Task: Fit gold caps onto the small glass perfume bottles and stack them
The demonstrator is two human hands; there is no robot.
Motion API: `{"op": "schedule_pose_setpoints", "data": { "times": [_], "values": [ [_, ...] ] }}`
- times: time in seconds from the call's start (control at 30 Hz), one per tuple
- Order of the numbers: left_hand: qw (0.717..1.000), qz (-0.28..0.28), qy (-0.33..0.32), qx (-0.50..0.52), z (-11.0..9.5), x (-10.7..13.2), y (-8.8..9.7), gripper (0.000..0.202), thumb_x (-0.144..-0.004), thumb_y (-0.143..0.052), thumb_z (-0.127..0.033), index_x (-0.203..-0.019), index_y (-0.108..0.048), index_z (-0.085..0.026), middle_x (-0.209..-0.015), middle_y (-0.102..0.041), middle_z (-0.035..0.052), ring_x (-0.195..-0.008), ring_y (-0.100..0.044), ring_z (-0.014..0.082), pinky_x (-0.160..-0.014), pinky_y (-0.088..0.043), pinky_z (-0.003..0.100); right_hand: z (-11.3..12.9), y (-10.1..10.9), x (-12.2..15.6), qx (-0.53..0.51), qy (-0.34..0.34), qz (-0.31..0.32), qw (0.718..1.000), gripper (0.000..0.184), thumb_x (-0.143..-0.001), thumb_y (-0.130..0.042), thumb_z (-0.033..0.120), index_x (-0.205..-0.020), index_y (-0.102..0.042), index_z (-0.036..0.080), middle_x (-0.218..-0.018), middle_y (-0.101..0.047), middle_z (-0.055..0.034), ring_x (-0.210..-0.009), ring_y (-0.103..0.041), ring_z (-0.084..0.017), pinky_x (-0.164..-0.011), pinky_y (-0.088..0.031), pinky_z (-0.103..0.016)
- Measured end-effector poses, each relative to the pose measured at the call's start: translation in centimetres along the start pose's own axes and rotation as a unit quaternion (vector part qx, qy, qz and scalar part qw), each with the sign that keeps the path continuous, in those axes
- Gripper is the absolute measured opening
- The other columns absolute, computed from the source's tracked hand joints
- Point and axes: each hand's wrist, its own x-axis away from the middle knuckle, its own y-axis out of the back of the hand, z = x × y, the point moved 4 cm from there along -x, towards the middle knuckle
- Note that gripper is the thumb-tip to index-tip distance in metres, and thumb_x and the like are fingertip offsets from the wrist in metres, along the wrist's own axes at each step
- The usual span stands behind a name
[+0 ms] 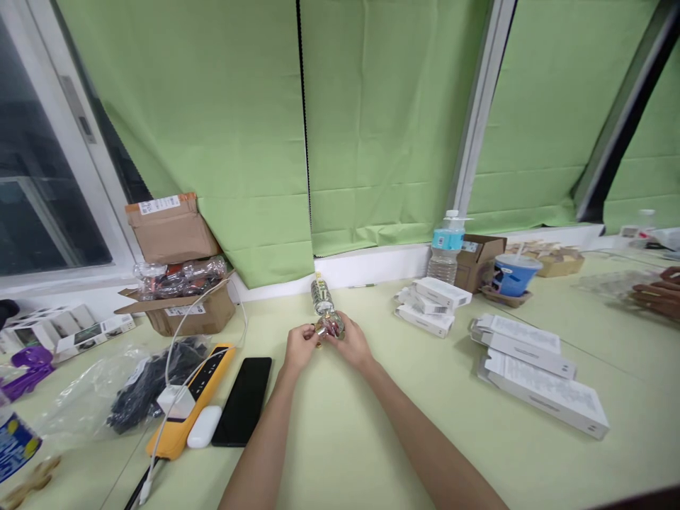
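Observation:
Between my two hands is a small, shiny, see-through thing with reddish and gold parts [330, 325]; it is too small to name. My left hand [300, 347] pinches its left side with bent fingers. The fingers of my right hand [353, 344] curl around its right side, and its fingertips are partly hidden. Just behind the shiny thing is a clear bottle with a green and white label [321, 296], close to the wall. I cannot tell whether the bottle touches the thing in my hands.
On the left are a black phone [243, 401], a white case [205, 426], an orange power strip [215, 375] with a plugged-in charger, and cardboard boxes [173, 228]. Rightward are white boxes [542, 386], a water bottle [444, 255] and a blue cup [514, 275]. Green blinds hang behind.

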Motion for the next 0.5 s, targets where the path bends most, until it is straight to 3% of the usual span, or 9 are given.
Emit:
{"op": "schedule_pose_setpoints", "data": {
  "times": [0.5],
  "values": [
    [0.999, -0.029, 0.016, 0.030, -0.32, -0.05, 0.30, 0.020, -0.067, -0.076, -0.027, -0.079, -0.075, -0.010, -0.070, -0.073, 0.0103, -0.060, -0.064, 0.0170, -0.052, -0.045, 0.023, 0.07, -0.06, -0.09, -0.016, -0.012, -0.001, 1.000, 0.063, -0.069, -0.073, 0.030, -0.129, -0.055, 0.024, -0.116, -0.068, -0.0067, -0.108, -0.063, -0.028, -0.091, -0.049, -0.039]
  ]
}}
